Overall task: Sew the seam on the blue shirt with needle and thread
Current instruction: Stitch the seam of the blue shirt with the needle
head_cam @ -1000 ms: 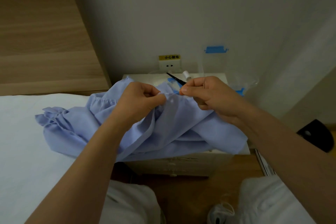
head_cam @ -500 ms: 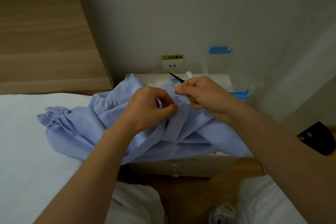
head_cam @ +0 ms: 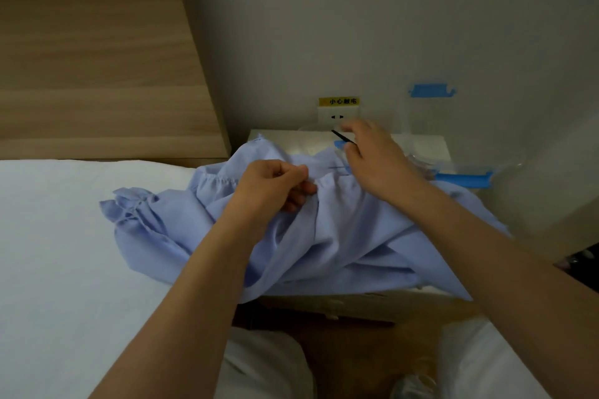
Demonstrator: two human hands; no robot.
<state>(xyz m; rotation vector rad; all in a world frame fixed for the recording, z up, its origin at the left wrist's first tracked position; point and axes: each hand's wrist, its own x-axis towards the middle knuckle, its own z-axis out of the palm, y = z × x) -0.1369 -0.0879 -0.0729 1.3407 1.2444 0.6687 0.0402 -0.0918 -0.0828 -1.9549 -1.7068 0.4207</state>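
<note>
The light blue shirt [head_cam: 343,230] lies crumpled across the white nightstand [head_cam: 421,142] and onto the bed. My left hand [head_cam: 275,188] pinches a fold of its gathered seam. My right hand [head_cam: 372,152] is off the cloth and further back over the nightstand, blurred, with thumb and fingers apart on either side of a thin black tool [head_cam: 340,137]. A short dark line that may be the needle [head_cam: 337,167] sits in the fabric just left of that hand. No thread is visible.
The white bed sheet [head_cam: 64,253] fills the left, with a wooden headboard [head_cam: 97,58] behind. On the wall are a socket [head_cam: 337,116] and blue tape [head_cam: 431,91]. A clear bag with a blue strip [head_cam: 463,178] lies on the nightstand's right.
My right hand let go of the shirt and moved up and back toward the black tool. My left hand kept its pinch on the seam and shifted slightly lower and left.
</note>
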